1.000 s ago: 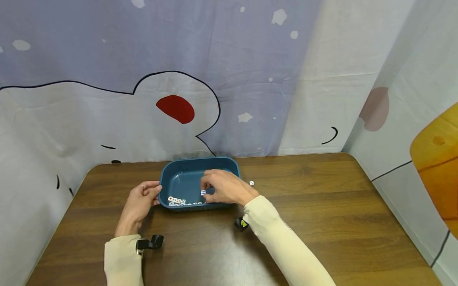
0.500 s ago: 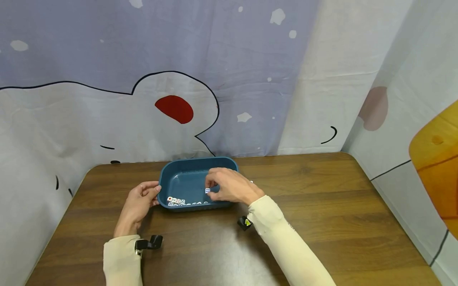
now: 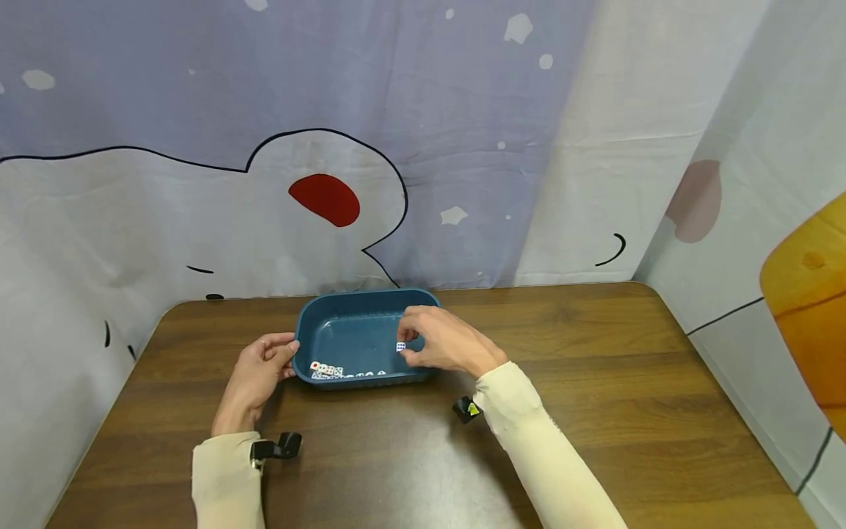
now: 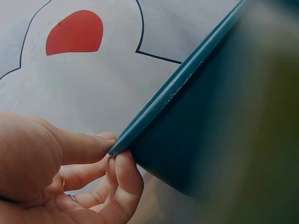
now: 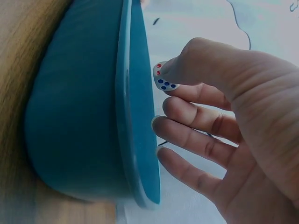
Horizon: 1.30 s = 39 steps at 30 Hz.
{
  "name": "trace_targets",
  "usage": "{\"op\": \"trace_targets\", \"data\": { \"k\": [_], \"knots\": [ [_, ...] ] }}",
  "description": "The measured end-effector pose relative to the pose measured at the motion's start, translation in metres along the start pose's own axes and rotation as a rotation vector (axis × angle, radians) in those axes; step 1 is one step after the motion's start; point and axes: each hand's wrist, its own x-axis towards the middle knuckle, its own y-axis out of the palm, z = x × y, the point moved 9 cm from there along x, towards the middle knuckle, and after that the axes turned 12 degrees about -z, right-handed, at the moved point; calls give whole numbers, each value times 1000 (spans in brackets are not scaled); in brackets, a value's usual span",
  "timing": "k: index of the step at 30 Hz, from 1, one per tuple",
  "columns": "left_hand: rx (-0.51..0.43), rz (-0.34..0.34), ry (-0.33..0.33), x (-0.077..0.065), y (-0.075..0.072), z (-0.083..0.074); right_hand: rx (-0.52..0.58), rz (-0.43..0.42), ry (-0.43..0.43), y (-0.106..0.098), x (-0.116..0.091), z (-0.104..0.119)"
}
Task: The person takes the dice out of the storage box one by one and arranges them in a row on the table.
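My left hand (image 3: 259, 371) pinches the left rim of a blue plastic basin (image 3: 357, 301); in the left wrist view the thumb lies on top of the rim and fingers are curled beneath it. Over the basin's right part, my right hand (image 3: 449, 339) pinches one white die (image 3: 401, 347) between thumb and index finger. The right wrist view shows red and blue pips on this die (image 5: 165, 77), with the other fingers loosely bent. Several white dice (image 3: 327, 371) lie along the near left wall inside the basin, in a row and a small cluster.
The basin stands on a brown wooden table (image 3: 568, 382), close to its back edge. A patterned cloth (image 3: 476, 147) hangs behind the table and along its sides. Each wrist wears a small black camera mount (image 3: 284, 447).
My right hand has moved right and slightly away from me, with the die still pinched. It now covers the spot where a lone die lay right of the basin. The left hand keeps its place.
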Motion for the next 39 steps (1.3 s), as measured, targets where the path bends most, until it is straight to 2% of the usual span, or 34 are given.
{"op": "trace_targets", "data": {
  "k": [13, 22, 31, 39],
  "knots": [
    [3, 2, -12, -1, 1, 1, 28, -26, 70, -12, -16, -16],
    [6, 2, -2, 0, 1, 0, 62, -93, 114, -25, -25, -24],
    [-5, 8, -8, -1, 1, 1, 137, -102, 165, -23, -35, -34],
    [-8, 10, 5, 0, 1, 0, 113, -125, 168, -25, -40, -38]
  ]
}}
